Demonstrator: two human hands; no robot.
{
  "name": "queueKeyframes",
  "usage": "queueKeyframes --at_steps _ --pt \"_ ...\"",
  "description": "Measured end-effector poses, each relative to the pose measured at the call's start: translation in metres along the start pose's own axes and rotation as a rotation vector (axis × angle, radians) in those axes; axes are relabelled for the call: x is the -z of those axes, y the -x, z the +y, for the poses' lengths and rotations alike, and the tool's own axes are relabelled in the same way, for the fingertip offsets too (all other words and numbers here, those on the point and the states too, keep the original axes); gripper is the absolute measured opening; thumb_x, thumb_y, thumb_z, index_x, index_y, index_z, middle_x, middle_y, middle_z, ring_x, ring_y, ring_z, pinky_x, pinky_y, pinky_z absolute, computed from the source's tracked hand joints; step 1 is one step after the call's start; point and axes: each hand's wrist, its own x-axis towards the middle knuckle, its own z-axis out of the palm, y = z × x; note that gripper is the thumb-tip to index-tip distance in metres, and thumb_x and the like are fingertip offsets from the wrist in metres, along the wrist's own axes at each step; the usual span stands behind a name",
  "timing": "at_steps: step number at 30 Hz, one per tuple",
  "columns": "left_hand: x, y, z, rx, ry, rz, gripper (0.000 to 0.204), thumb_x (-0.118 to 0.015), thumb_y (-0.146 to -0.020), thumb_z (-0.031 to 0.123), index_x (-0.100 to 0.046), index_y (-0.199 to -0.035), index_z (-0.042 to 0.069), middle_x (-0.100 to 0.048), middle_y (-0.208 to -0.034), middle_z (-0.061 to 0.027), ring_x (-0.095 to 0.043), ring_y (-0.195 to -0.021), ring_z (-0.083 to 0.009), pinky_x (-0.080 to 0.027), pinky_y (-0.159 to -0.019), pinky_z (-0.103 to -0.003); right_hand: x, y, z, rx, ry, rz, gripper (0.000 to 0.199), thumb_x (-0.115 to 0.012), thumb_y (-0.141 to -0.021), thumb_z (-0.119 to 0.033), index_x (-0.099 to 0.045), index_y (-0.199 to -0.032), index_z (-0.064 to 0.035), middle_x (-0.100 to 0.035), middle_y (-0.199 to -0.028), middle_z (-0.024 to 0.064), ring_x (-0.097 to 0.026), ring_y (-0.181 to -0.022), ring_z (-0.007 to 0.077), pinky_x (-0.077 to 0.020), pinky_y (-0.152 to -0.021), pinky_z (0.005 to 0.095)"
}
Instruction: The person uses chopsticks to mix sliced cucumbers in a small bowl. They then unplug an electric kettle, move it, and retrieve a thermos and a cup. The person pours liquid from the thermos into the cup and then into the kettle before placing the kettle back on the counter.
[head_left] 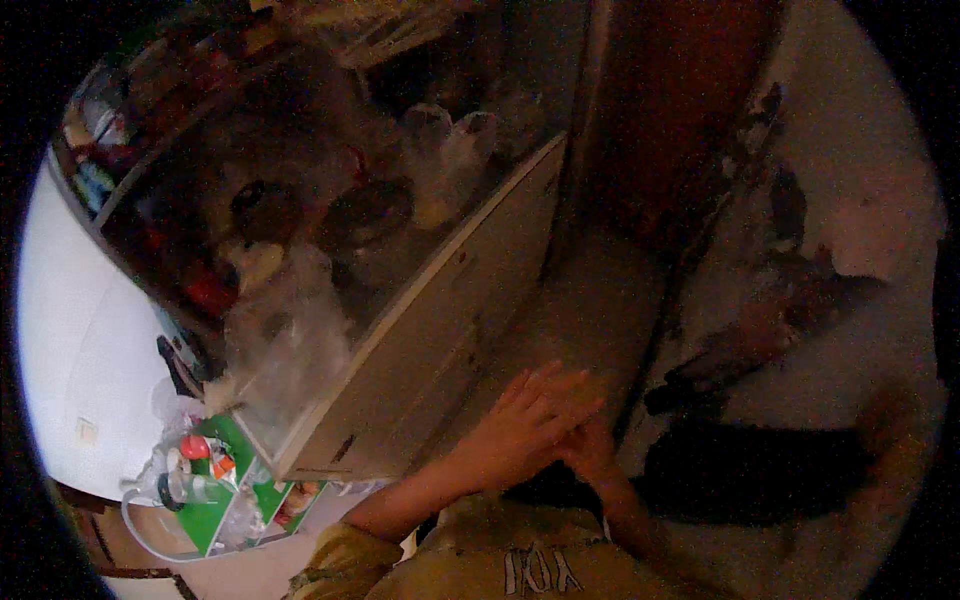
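Note:
In front of my torso, my two hands meet in dim light. My left hand (522, 418) lies across the other one, its fingers stretched out and leaning to the right. Beneath and beside it is my right hand (590, 446), with its fingers mostly hidden. No object shows between the hands. Nearest to them on the left is the pale upright side panel (430, 340) of a counter or table. A yellowish-brown garment (500, 540) covers my torso and left upper arm.
On the cluttered top lie clear plastic bags (285, 320) and a dark round pan-like thing (368, 212). A green shelf (232, 435) with small containers stands lower left. At right are a black object (755, 470) and a crumpled cloth-like heap (780, 310). A dark reddish panel (680, 110) stands ahead.

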Motion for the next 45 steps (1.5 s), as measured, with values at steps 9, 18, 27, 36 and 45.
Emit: queueKeyframes --at_steps 9,18,27,36,45 --pt "-0.085 -0.097 -0.149 0.452 0.624 -0.133 0.055 -0.058 -0.074 0.018 -0.035 -0.122 0.007 -0.038 -0.123 -0.0165 -0.039 -0.110 -0.0361 -0.036 -0.089 -0.038 0.066 -0.211 -0.001 -0.157 0.047 -0.798 0.019 -0.052 -0.080 -0.017 -0.057 -0.090 -0.0021 -0.058 -0.082 0.0058 -0.055 -0.070 0.0121 -0.0450 -0.062 0.0273" --pt "-0.066 -0.190 -0.231 0.718 0.327 0.292 0.044 -0.059 -0.073 0.021 -0.047 -0.112 0.005 -0.049 -0.112 -0.0139 -0.047 -0.103 -0.0293 -0.038 -0.086 -0.036 0.161 -0.553 0.050 0.512 0.313 -0.126 0.022 -0.052 -0.080 -0.022 -0.059 -0.094 -0.0054 -0.058 -0.087 0.0126 -0.056 -0.078 0.0243 -0.0455 -0.068 0.0327" --pt "-0.041 -0.294 -0.310 0.678 0.460 0.501 0.034 -0.052 -0.075 0.024 -0.053 -0.100 0.001 -0.056 -0.095 -0.0152 -0.055 -0.088 -0.0265 -0.043 -0.078 -0.034 0.062 -0.778 0.102 1.168 1.486 -0.250 0.019 -0.050 -0.068 -0.013 -0.063 -0.078 -0.0038 -0.057 -0.084 0.0132 -0.051 -0.084 0.0271 -0.0395 -0.074 0.0379" --pt "0.008 -0.401 -0.373 0.428 0.296 0.871 0.028 -0.045 -0.082 0.022 -0.054 -0.096 0.000 -0.056 -0.096 -0.0155 -0.055 -0.087 -0.0270 -0.043 -0.076 -0.035 0.017 -0.787 0.177 1.148 0.826 -0.388 0.021 -0.047 -0.071 -0.012 -0.060 -0.086 -0.0035 -0.054 -0.091 0.0131 -0.049 -0.083 0.0263 -0.0381 -0.076 0.0413" --pt "0.100 -0.572 -0.382 0.361 0.075 0.866 0.025 -0.047 -0.082 0.022 -0.055 -0.094 0.001 -0.057 -0.087 -0.0080 -0.052 -0.080 -0.0155 -0.042 -0.071 -0.030 0.219 -0.807 0.152 0.931 0.601 -0.268 0.022 -0.047 -0.073 -0.012 -0.058 -0.090 -0.0031 -0.051 -0.095 0.0138 -0.047 -0.087 0.0267 -0.0365 -0.078 0.0415"
